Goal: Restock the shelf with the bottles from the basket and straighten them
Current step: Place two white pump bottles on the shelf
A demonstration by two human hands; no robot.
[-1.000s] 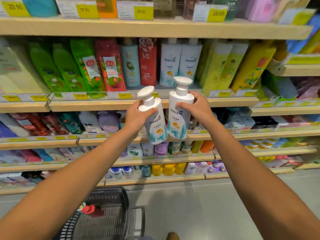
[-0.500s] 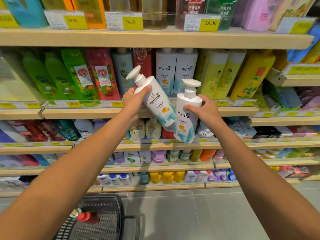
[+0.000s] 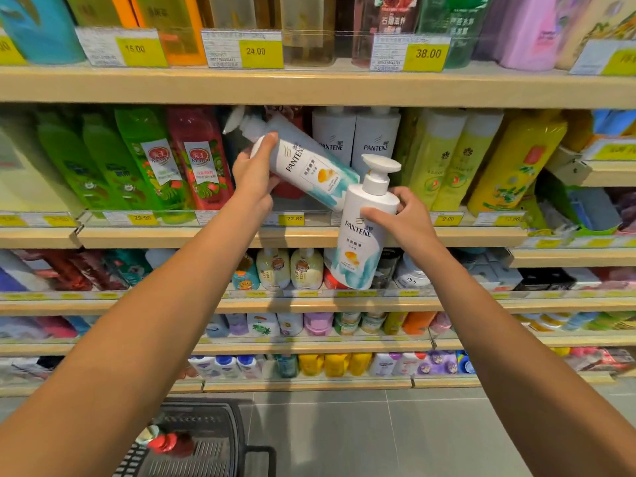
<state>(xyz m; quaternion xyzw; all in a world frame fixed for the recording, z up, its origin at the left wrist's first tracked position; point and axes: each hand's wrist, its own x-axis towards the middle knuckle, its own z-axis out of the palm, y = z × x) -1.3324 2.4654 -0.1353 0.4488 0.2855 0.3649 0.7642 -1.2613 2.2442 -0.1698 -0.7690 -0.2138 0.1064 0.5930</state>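
Two Pantene bottles are gripped: your left hand (image 3: 253, 177) tilts one (image 3: 303, 163), pump toward upper left, base nearest the shelf gap (image 3: 303, 204), while your right hand (image 3: 406, 218) holds the other (image 3: 361, 235) upright lower, centre frame.

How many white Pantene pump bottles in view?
4. One tilted in the left hand at; one upright in the right hand at; two standing on the shelf behind, at and. More may be hidden behind those.
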